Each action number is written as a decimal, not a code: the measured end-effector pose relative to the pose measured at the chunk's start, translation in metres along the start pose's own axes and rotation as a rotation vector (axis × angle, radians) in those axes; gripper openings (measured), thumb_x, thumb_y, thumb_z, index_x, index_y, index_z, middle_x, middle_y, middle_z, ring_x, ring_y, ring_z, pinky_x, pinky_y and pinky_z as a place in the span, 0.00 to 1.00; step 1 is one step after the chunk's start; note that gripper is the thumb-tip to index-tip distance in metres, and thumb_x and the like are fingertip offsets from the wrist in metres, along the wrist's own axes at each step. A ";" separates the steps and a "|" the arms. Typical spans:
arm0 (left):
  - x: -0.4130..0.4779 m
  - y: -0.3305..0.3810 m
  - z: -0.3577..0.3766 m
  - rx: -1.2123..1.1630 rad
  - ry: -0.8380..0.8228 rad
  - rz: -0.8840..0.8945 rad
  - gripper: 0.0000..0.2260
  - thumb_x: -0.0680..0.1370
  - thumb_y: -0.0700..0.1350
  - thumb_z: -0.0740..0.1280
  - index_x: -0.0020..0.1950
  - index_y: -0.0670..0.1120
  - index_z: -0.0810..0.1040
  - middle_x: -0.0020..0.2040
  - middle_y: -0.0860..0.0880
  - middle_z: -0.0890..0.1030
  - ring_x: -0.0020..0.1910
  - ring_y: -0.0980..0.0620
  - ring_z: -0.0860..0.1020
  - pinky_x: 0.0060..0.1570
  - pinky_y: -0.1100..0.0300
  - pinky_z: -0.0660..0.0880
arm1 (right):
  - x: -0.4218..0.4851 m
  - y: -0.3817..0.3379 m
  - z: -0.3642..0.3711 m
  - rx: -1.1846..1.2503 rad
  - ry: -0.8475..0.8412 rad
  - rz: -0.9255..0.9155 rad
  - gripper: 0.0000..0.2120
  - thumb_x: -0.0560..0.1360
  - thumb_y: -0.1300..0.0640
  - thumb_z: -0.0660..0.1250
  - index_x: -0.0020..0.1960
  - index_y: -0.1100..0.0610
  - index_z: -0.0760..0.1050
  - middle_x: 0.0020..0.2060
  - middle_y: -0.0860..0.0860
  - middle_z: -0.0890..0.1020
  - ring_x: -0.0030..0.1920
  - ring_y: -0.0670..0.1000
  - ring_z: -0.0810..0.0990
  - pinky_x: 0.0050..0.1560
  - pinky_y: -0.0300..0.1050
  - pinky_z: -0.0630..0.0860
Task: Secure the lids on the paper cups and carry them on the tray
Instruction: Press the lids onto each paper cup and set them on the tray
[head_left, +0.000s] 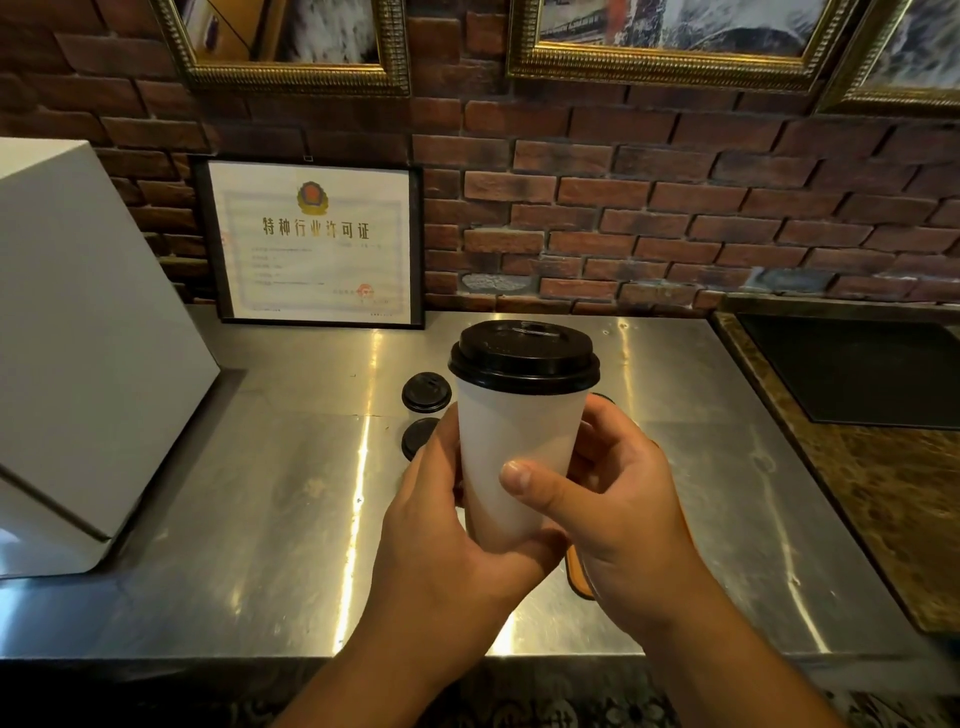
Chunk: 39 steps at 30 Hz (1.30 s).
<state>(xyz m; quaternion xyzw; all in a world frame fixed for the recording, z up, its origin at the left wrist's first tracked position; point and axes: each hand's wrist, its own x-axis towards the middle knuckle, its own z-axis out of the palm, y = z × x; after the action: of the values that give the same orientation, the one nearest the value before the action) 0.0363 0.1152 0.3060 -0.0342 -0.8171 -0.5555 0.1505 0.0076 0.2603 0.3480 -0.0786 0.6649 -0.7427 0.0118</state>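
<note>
**Hidden / cut off**
- Tray (575, 571): only a short strip of orange-brown rim w/ a rounded corner shows, under the right wrist. The rest is covered by hands + cup.
- Paper cup (519, 457): base buried in the left palm. Can't tell if it touches anything below.
- Near loose lid (417, 436): approx. half hidden behind the left hand.
- Right hand (623, 499): thumb visible, fingers go round the cup's far side, out of sight.
- White box (78, 338), left: cut by frame edge, type unclear.
- Gilt picture frames (665, 67): tops cut off.
- Framed certificate (317, 241): big heading legible, small print blurred.

**Materials, shapes**
- Paper cup: plain white, matte, tapered, upright. Held centre-frame over the counter, btwn both hands.
- Lid (523, 358): black plastic, domed, raised rim, seated level on the cup mouth.
- Left hand (447, 525): curled round the cup's lower left side + base.
- Right hand: grips the cup's right side, thumb laid across the front.
- Far loose lid (426, 392): black, round, flat on the counter, left of the cup, just behind the near one.
- Counter (260, 493): brushed stainless sheet, scuffed, streaky glare.
- Brick wall (675, 208): rough red-brown, dark mortar.
- Right side: mottled brown stone top (893, 493) w/ a black flat panel (857, 369) set in it.
</note>
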 end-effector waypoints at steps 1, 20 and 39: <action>0.000 0.000 0.000 0.000 0.005 0.000 0.42 0.63 0.68 0.78 0.74 0.73 0.62 0.64 0.68 0.76 0.62 0.66 0.76 0.41 0.76 0.76 | 0.000 0.001 0.000 0.000 0.008 0.000 0.35 0.64 0.51 0.84 0.69 0.45 0.76 0.58 0.44 0.86 0.60 0.46 0.84 0.50 0.40 0.85; 0.004 -0.004 0.000 0.018 0.047 0.002 0.41 0.62 0.72 0.75 0.73 0.75 0.62 0.64 0.73 0.74 0.64 0.73 0.72 0.42 0.83 0.69 | 0.003 0.002 0.001 -0.033 -0.042 -0.016 0.35 0.64 0.54 0.83 0.68 0.42 0.74 0.59 0.41 0.85 0.60 0.44 0.84 0.48 0.36 0.84; 0.007 -0.009 0.005 0.035 0.022 0.007 0.42 0.64 0.67 0.78 0.76 0.70 0.65 0.65 0.69 0.77 0.64 0.69 0.75 0.45 0.82 0.71 | 0.005 0.007 -0.007 -0.021 -0.035 -0.039 0.39 0.62 0.61 0.85 0.70 0.49 0.76 0.59 0.46 0.86 0.61 0.49 0.85 0.53 0.43 0.85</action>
<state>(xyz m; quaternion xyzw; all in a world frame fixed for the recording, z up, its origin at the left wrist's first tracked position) 0.0262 0.1159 0.2987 -0.0283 -0.8249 -0.5408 0.1619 0.0015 0.2654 0.3411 -0.1048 0.6706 -0.7343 0.0082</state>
